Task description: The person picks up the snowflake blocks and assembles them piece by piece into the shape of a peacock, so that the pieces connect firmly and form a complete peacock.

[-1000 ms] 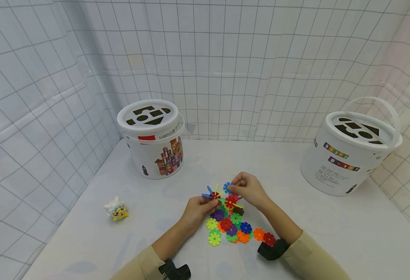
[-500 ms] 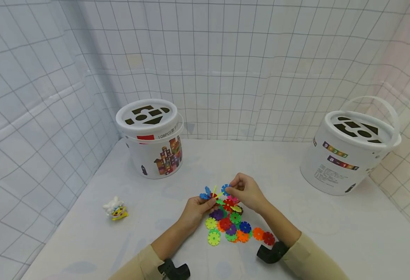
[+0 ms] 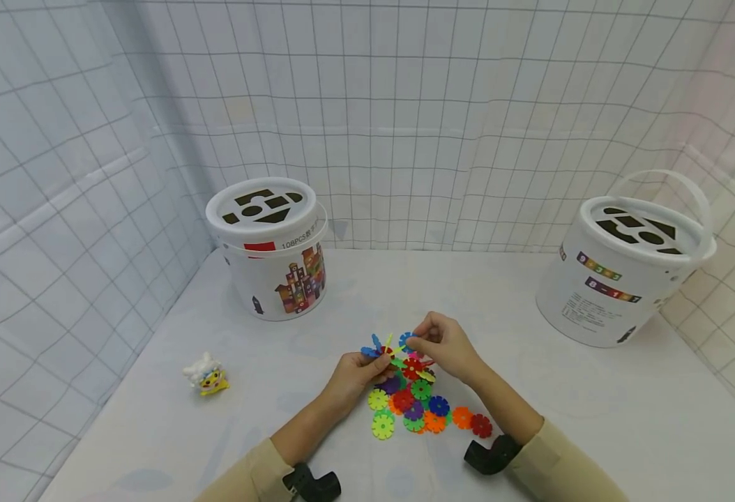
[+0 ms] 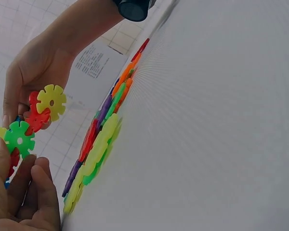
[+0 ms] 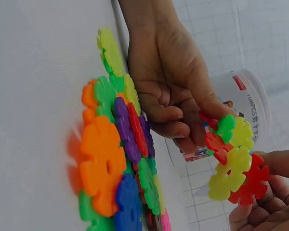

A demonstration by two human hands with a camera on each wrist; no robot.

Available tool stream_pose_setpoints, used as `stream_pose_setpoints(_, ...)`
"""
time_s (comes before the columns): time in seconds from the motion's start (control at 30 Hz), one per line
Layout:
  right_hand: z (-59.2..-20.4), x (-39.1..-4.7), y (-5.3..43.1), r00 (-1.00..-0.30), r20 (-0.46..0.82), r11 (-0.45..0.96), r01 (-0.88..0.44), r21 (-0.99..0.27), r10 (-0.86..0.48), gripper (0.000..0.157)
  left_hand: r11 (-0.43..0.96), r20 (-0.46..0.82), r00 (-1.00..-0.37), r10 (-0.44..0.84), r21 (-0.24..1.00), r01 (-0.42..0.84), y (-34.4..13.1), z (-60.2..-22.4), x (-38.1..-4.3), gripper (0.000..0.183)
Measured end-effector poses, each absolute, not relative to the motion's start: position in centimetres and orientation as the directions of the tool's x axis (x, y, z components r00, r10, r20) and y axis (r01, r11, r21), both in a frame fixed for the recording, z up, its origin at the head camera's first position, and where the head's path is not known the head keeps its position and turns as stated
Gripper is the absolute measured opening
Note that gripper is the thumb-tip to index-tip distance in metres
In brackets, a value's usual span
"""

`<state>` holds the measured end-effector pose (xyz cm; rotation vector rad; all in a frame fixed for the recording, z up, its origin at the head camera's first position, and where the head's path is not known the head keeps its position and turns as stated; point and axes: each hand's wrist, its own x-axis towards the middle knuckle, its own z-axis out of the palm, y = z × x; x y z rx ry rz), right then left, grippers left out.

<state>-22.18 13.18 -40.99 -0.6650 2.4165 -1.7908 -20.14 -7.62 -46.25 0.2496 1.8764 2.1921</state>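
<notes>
My left hand (image 3: 351,380) pinches a cluster of slotted plastic snowflake discs between thumb and fingers. A red disc (image 3: 387,353) forms its middle, with blue, yellow and green discs standing out around it; the green disc (image 4: 20,139) faces the left wrist view. With thumb and fingertips, my right hand (image 3: 448,348) pinches a blue disc (image 3: 406,341) at the cluster's right side. In the right wrist view, a yellow disc (image 5: 229,174) and a red disc (image 5: 253,182) sit by the right fingers. Whether the blue disc is slotted into the cluster is hidden.
Below the hands lies a pile of loose coloured discs (image 3: 414,409). A lidded white bucket (image 3: 270,258) stands at the back left, another bucket (image 3: 618,279) at the back right. A small white and yellow toy figure (image 3: 207,374) stands on the left.
The held cluster and the blue disc have tilted and shifted slightly between the hands. Both hands keep their grip in nearly the same place.
</notes>
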Motion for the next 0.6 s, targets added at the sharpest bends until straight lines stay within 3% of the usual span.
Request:
stream_pose_setpoints(0.3, -41.4, -22.8, 13.7, -0.893, 0.173, 0.206, -0.278, -0.938, -0.414, 0.013, -0.132, -0.013, -0.954, 0.3, 0.99, -0.055, -7.9, -46.5, -20.2, 0.038)
stream_pose_setpoints(0.5, -41.7, -23.9, 14.4, -0.939, 0.072, 0.263, -0.167, -0.95, -0.336, 0.037, -0.145, -0.033, -0.956, 0.291, 0.986, -0.078, -7.9, -46.3, -20.2, 0.021)
stream_pose_setpoints(0.6, -42.3, -24.6, 14.9, -0.948, -0.012, 0.357, -0.108, -0.928, -0.318, 0.034, -0.172, -0.056, -0.958, 0.28, 0.979, -0.107, -7.8, -46.2, -20.2, 0.014)
